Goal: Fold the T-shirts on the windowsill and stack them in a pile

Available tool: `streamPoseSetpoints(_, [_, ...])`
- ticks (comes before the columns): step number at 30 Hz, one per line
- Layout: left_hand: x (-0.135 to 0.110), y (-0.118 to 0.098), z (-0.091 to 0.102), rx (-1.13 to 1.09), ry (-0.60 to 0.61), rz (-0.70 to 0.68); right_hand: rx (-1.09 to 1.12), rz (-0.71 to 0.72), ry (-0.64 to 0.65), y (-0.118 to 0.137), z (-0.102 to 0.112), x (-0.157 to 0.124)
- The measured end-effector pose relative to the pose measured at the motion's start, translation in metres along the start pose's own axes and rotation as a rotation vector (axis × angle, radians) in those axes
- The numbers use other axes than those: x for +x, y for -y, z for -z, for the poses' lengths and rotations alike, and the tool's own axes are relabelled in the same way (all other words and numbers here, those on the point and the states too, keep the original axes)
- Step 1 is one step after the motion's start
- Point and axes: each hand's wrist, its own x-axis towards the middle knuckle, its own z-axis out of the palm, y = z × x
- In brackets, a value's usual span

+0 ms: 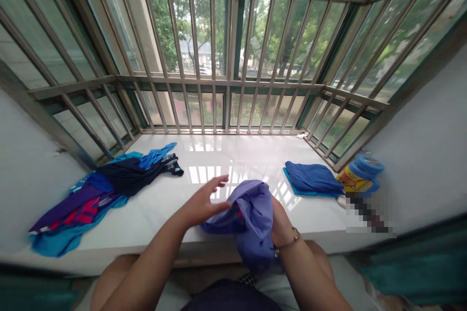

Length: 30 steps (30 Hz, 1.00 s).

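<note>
A bunched purple-blue garment (255, 214) is in front of me at the near edge of the white ledge, partly hanging over it. My right hand (280, 223) grips it from the right side; the cloth covers most of those fingers. On its left, my left hand (209, 199) is open, with fingers spread above the ledge and the thumb close to the fabric. I cannot tell whether that thumb touches the cloth. A small patch of bright print shows in the folds.
Loose clothes (120, 180) in blue, black, purple and pink lie heaped on the left. Folded blue clothes (314, 178) sit right, beside a yellow-and-blue mug-like container (359, 175) and a pixelated object (368, 214). Metal window bars (226, 80) enclose the white ledge (153, 218).
</note>
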Motion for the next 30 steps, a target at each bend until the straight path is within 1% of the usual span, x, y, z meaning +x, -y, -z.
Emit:
streamPoseSetpoints(1, [-0.009,-0.001,-0.015,-0.087,0.100,0.001,0.061,-0.075,0.051,-0.004,-0.005,-0.003])
streamPoseSetpoints(2, [-0.017,-0.001,-0.029,-0.152,0.152,0.012,0.116,-0.142,0.091,-0.008,-0.008,-0.006])
streamPoseSetpoints(3, [-0.024,0.000,-0.041,-0.197,0.165,0.032,0.165,-0.199,0.115,-0.011,-0.009,-0.009])
streamPoseSetpoints(5, [-0.035,0.001,-0.057,-0.272,0.118,0.101,0.224,-0.290,0.149,-0.014,-0.008,-0.013])
streamPoseSetpoints(7, [-0.040,0.003,-0.060,-0.355,0.043,0.203,0.212,-0.357,0.214,-0.017,-0.002,-0.013])
streamPoseSetpoints(8, [-0.041,0.003,-0.058,-0.391,-0.001,0.252,0.170,-0.365,0.241,-0.019,0.003,-0.011])
streamPoseSetpoints(9, [-0.041,0.003,-0.054,-0.417,-0.054,0.296,0.105,-0.343,0.239,-0.020,0.008,-0.010])
streamPoseSetpoints(10, [-0.040,0.003,-0.049,-0.432,-0.113,0.330,0.020,-0.297,0.201,-0.022,0.014,-0.008])
streamPoseSetpoints(11, [-0.039,0.002,-0.043,-0.437,-0.169,0.353,-0.077,-0.233,0.123,-0.023,0.018,-0.007])
streamPoseSetpoints(13, [-0.034,-0.005,-0.032,-0.408,-0.256,0.370,-0.254,-0.082,-0.100,-0.023,0.020,-0.009])
streamPoseSetpoints(14, [-0.031,-0.010,-0.028,-0.369,-0.273,0.360,-0.317,-0.003,-0.176,-0.022,0.017,-0.013])
streamPoseSetpoints(15, [-0.028,-0.017,-0.024,-0.315,-0.267,0.335,-0.368,0.075,-0.194,-0.019,0.011,-0.019])
streamPoseSetpoints(16, [-0.026,-0.025,-0.021,-0.250,-0.240,0.298,-0.420,0.154,-0.153,-0.016,0.002,-0.026])
streamPoseSetpoints(18, [-0.022,-0.044,-0.016,-0.077,-0.152,0.199,-0.556,0.291,0.025,-0.005,-0.018,-0.040])
streamPoseSetpoints(19, [-0.020,-0.053,-0.013,0.034,-0.114,0.146,-0.636,0.331,0.105,0.001,-0.028,-0.044])
streamPoseSetpoints(20, [-0.019,-0.062,-0.009,0.156,-0.093,0.099,-0.710,0.347,0.152,0.007,-0.034,-0.046])
streamPoseSetpoints(21, [-0.017,-0.070,-0.003,0.283,-0.087,0.062,-0.764,0.345,0.170,0.014,-0.037,-0.045])
streamPoseSetpoints(23, [-0.014,-0.080,0.012,0.503,-0.100,0.026,-0.806,0.337,0.150,0.031,-0.032,-0.037])
streamPoseSetpoints(25, [-0.010,-0.083,0.029,0.632,-0.089,0.044,-0.798,0.340,0.103,0.051,-0.016,-0.023])
streamPoseSetpoints(26, [-0.008,-0.080,0.038,0.675,-0.071,0.060,-0.779,0.338,0.076,0.062,-0.007,-0.017])
streamPoseSetpoints(28, [-0.004,-0.068,0.053,0.753,-0.048,0.105,-0.731,0.308,0.035,0.086,0.009,-0.007])
streamPoseSetpoints(30, [0.000,-0.048,0.064,0.820,-0.044,0.168,-0.677,0.276,0.008,0.109,0.021,-0.003])
